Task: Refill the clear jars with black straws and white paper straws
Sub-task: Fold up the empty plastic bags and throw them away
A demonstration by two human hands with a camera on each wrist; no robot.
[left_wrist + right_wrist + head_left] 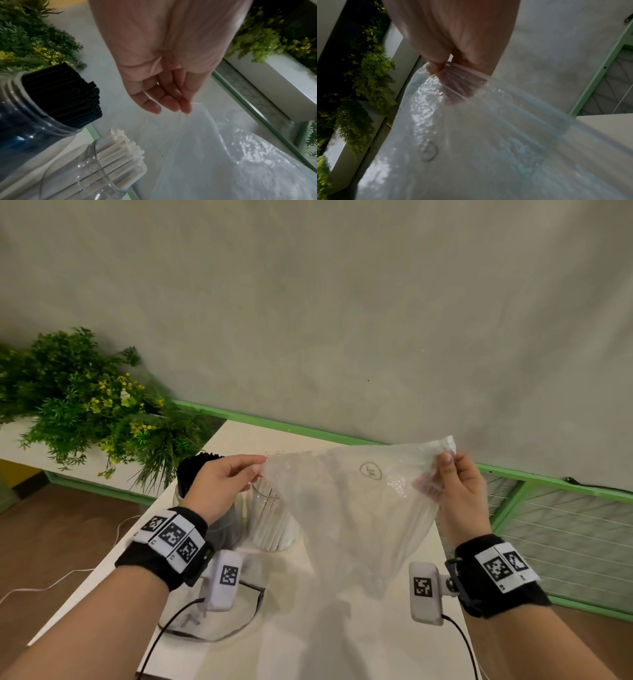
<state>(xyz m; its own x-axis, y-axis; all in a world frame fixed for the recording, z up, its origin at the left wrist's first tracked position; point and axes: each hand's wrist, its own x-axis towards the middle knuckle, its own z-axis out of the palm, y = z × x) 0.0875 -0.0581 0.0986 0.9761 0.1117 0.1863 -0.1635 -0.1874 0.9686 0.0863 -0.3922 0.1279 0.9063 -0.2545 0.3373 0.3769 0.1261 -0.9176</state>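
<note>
A clear plastic bag [349, 508] hangs spread between my two hands above the white table [301, 642]. My left hand [226, 484] pinches its left top corner, and my right hand [455, 491] pinches the right top corner, fingers seen through the film [453, 86]. Below my left hand stand two clear jars: one full of black straws [197, 470] [63, 93], the other holding white paper straws [270, 525] [123, 151]. The bag [223, 155] hides part of the white-straw jar in the head view.
A bushy green plant with yellow flowers [85, 405] sits on a ledge at the left, close to the black-straw jar. A green railing [513, 474] runs behind the table and at the right. Black and white cables [212, 635] lie on the near table.
</note>
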